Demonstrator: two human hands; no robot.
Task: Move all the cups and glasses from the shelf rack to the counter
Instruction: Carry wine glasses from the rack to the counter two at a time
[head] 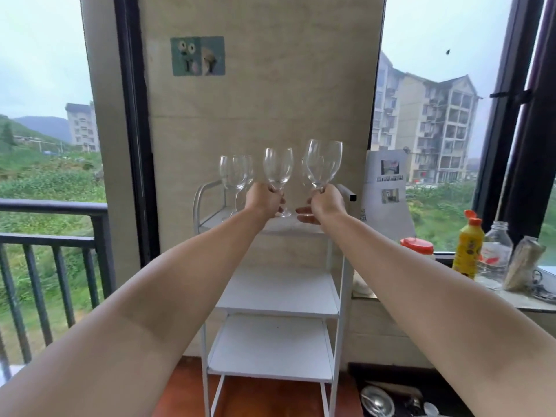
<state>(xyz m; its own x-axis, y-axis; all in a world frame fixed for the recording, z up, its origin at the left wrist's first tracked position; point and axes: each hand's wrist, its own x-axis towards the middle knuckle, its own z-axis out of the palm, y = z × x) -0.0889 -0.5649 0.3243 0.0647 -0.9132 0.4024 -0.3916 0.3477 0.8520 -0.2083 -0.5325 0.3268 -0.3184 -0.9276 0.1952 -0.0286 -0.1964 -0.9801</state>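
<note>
Glass stems are gripped above the white shelf rack [272, 291]; one wine glass [277, 170] is held by the left hand [264, 200], another wine glass [325, 162] by the right hand [326, 203]; two more glasses [236, 173] stand on the top shelf, left of the hands; bowls could be knocked together if swung carelessly.

Single head-worn wide-angle view, facing forward and slightly down, near a white shelf rack [276, 296] between windows
</note>
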